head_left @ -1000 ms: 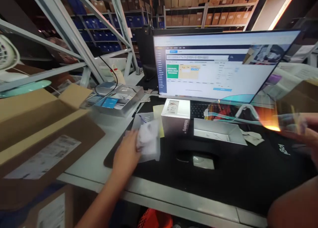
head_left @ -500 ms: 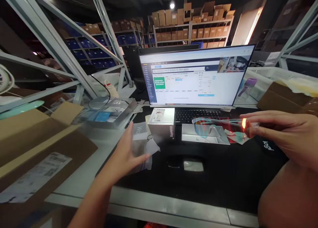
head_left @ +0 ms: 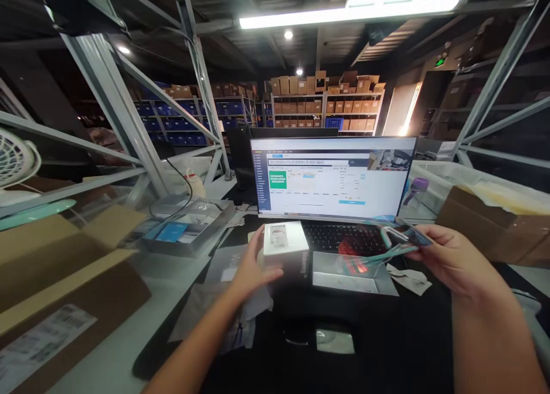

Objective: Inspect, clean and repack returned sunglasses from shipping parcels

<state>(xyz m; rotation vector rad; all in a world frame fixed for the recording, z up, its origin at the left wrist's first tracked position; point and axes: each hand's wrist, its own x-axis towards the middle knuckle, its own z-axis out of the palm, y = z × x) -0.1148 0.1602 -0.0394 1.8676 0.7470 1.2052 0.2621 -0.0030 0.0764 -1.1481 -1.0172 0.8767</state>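
My left hand [head_left: 253, 268] grips the left side of a small box [head_left: 286, 237] with a bright white top and a printed label. Its thumb lies across the dark front, its fingers along the far left edge. In my right hand [head_left: 442, 253] is a shiny see-through plastic piece [head_left: 397, 242] with teal edges and a red sheen, pinched at its right end. Its exact kind I cannot make out. Below it lies an open shallow white-lined tray [head_left: 330, 279], with a crumpled white paper [head_left: 410, 279] beside it. Clear plastic wrapping [head_left: 206, 308] lies under my left forearm.
A monitor [head_left: 330, 182] and black keyboard [head_left: 339, 236] stand behind the boxes. A mouse [head_left: 296, 334] rests in front. Open cartons [head_left: 64, 291] are at the left, beside a grey box [head_left: 189, 233]. Another carton [head_left: 481, 222] stands at the right. Metal rack posts [head_left: 103, 96] flank the desk.
My left hand has moved from above the plastic wrapping onto the white-topped box, which has shifted slightly right. My right hand has turned the see-through piece. The view has tilted up.
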